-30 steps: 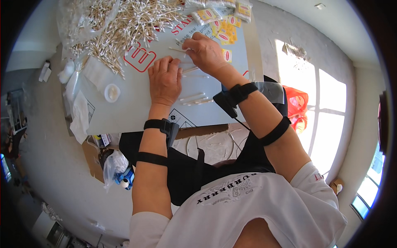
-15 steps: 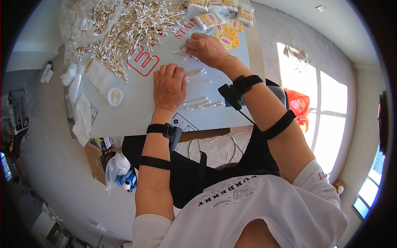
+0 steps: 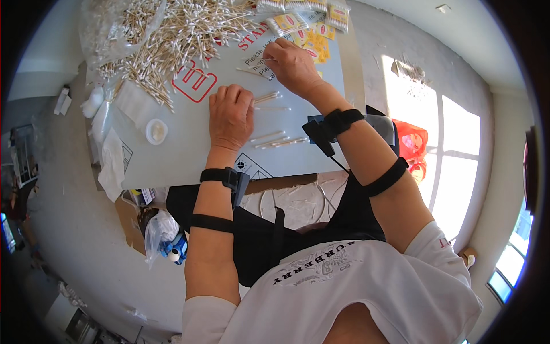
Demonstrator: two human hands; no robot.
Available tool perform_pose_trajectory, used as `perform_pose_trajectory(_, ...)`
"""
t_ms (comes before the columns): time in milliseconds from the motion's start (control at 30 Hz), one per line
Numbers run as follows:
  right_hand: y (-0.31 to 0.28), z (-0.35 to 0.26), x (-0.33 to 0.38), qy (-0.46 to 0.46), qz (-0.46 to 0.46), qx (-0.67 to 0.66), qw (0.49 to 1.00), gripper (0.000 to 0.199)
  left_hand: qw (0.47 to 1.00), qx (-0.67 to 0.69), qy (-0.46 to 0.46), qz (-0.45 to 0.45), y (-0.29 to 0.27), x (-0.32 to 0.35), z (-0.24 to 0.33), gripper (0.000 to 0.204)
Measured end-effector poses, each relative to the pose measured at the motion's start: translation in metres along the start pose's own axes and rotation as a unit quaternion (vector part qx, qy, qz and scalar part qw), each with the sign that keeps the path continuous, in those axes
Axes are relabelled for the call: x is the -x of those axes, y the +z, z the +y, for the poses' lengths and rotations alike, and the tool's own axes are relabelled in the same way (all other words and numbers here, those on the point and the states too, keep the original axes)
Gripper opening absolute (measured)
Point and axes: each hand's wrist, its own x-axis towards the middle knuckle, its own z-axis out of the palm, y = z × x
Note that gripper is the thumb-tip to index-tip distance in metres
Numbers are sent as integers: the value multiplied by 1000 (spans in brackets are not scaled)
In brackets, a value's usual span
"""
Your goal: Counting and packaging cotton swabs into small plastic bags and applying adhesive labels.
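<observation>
My left hand is closed, knuckles up, over the table. Cotton swabs stick out from its right side, their other ends hidden by the fingers. Farther right and a little farther away, my right hand has its fingers pinched together; whatever lies between them is hidden. Beside its fingertips, a few loose swabs lie on the printed sheet. A single swab rests just right of my left hand, and several more swabs lie nearer to me.
A big heap of cotton swabs with a clear plastic bag covers the far left. Filled swab packs and yellow cards lie at the far right. A small round white dish and white tissue are on the left.
My right hand has shifted slightly right and its fingertips have drawn back from the loose swabs. My left hand stays closed by its swabs, and the whole view has shifted a little.
</observation>
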Motion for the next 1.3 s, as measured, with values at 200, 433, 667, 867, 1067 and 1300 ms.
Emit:
perform_pose_trajectory(200,-19,-15,37,28,-94,-86,991,9,1000,19,-1,-11,-2,1,-1,4)
perform_pose_trajectory(433,-16,-14,50,-9,-89,-73,993,8,999,29,9,-16,-4,0,0,4)
perform_pose_trajectory(667,-1,-18,35,62,-10,-68,996,11,1000,10,-14,-19,-1,-1,3,15)
perform_pose_trajectory(867,-3,-18,37,32,-74,-24,996,9,998,-49,11,23,-1,-4,4,27)
perform_pose_trajectory(1067,-4,-14,5,110,-44,-116,986,10,1000,7,-6,-28,-3,2,-1,14)
perform_pose_trajectory(1300,40,-13,-61,80,28,-33,996,11,1000,8,-12,-24,-2,0,2,17)
